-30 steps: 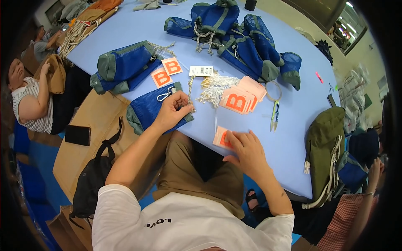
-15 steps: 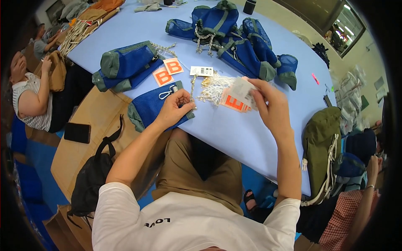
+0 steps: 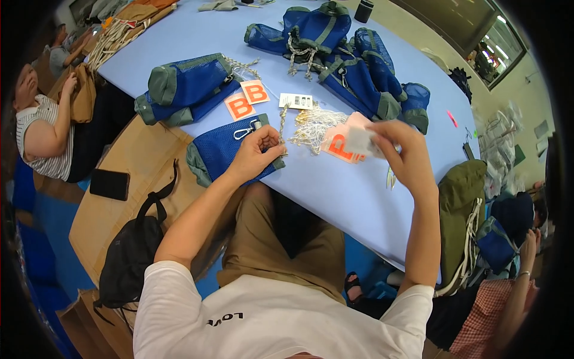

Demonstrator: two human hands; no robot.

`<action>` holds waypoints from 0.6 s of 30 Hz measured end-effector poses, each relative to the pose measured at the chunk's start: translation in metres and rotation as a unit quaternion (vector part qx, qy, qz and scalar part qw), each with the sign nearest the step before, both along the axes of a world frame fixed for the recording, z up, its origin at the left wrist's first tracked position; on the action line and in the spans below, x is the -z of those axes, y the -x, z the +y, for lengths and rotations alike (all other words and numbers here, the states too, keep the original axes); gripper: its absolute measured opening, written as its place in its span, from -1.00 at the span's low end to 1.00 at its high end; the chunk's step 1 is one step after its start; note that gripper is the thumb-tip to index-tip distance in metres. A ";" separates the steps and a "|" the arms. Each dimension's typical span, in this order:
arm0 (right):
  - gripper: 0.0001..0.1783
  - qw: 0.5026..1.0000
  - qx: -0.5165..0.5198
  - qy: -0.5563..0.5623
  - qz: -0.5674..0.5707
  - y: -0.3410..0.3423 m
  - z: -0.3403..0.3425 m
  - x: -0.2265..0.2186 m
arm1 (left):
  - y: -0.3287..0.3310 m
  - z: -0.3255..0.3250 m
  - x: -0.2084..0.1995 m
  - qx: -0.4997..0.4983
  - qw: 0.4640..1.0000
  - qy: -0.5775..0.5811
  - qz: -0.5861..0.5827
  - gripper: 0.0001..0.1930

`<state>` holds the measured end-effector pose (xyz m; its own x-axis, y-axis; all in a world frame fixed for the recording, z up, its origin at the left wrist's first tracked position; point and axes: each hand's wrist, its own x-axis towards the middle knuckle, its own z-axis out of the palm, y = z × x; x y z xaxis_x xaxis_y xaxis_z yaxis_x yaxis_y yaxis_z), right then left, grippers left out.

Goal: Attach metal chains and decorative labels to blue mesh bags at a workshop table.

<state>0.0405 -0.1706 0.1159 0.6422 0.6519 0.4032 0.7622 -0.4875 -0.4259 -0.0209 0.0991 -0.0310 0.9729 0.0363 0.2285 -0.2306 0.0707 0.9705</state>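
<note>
A small blue mesh drawstring bag with grey-green ends lies at the table's near edge, a metal carabiner on it. My left hand is closed on the bag's braided cord, whose length stands up beside the fingers. In my right hand is a white paper tag, smeared by motion, pinched between thumb and fingers. Just under that tag lie pale cards with orange print. White looped strings are heaped between my hands, and a barcoded tag rests behind them.
More blue mesh bags lie at the back and left, near two orange-printed cards. Small snips lie by my right wrist. A green bag hangs at the right edge. Other people sit left and right.
My right hand has shifted slightly right, carrying the white tag away from the orange-printed cards, which now rest apart from my fingers. My left hand keeps its pinch on the cord.
</note>
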 end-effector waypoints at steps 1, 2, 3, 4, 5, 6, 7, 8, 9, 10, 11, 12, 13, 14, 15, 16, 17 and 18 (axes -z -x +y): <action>-0.81 0.999 0.020 0.036 0.021 0.004 -0.016 0.005 | -0.002 -0.003 -0.003 0.003 1.000 -0.012 -0.001 -0.86; -0.81 0.996 0.037 0.071 0.044 0.008 -0.029 0.015 | -0.002 -0.003 -0.003 0.003 1.000 -0.025 0.001 -0.86; -0.81 0.996 0.036 0.074 0.047 0.012 -0.040 0.026 | -0.001 -0.002 -0.003 0.002 1.000 -0.022 0.004 -0.86; -0.80 0.990 0.056 0.103 0.073 0.017 -0.053 0.036 | -0.002 -0.003 -0.004 0.006 1.000 -0.023 0.006 -0.86; -0.80 0.983 0.076 0.132 0.099 0.020 -0.062 0.046 | -0.003 -0.002 -0.003 0.010 1.000 -0.024 0.008 -0.87; -0.80 0.983 0.079 0.133 0.101 0.023 -0.068 0.053 | -0.003 -0.002 -0.003 0.013 1.000 -0.022 0.010 -0.87; -0.80 0.981 0.100 0.121 0.111 0.027 -0.072 0.059 | -0.004 -0.001 -0.002 0.008 1.000 -0.029 0.008 -0.87; -0.80 0.979 0.122 0.108 0.119 0.029 -0.076 0.063 | -0.004 -0.001 -0.002 0.004 0.999 -0.037 0.006 -0.87; -0.80 0.979 0.127 0.106 0.122 0.031 -0.079 0.066 | -0.004 -0.002 -0.001 0.002 0.999 -0.036 0.002 -0.86; -0.80 0.983 0.143 0.104 0.043 0.031 -0.078 0.067 | -0.004 -0.002 -0.001 0.007 0.999 -0.039 0.003 -0.86; -0.79 0.981 0.159 0.101 -0.037 0.030 -0.075 0.069 | -0.004 -0.003 -0.001 0.000 0.998 -0.057 0.001 -0.86; -0.79 0.981 0.163 0.098 -0.035 0.030 -0.071 0.070 | -0.004 -0.003 -0.002 -0.007 0.997 -0.076 -0.001 -0.86; -0.79 0.987 0.148 0.065 -0.008 0.028 -0.063 0.072 | -0.003 -0.001 -0.001 -0.007 0.997 -0.080 0.000 -0.86; -0.79 0.990 0.134 0.033 0.019 0.027 -0.055 0.073 | -0.003 -0.001 0.002 -0.007 0.997 -0.081 -0.009 -0.86; -0.83 0.992 0.112 0.011 0.056 0.027 -0.043 0.073 | -0.003 0.000 0.004 -0.007 0.997 -0.081 -0.017 -0.85; -0.83 0.992 0.114 0.009 0.055 0.024 -0.034 0.078 | -0.004 -0.002 0.003 -0.005 0.996 -0.083 -0.018 -0.85; -0.84 0.994 0.076 -0.023 0.081 0.020 -0.026 0.087 | -0.005 -0.005 0.002 -0.002 0.997 -0.073 -0.016 -0.85; -0.86 0.992 0.037 -0.054 0.105 0.015 -0.019 0.095 | -0.007 -0.008 0.001 0.001 0.998 -0.063 -0.013 -0.85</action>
<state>0.0254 -0.1895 0.0210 0.7648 0.5594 0.3198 0.6139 -0.4821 -0.6250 -0.0143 0.0912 -0.0324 0.9666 0.0029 0.2564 -0.2560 -0.0514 0.9653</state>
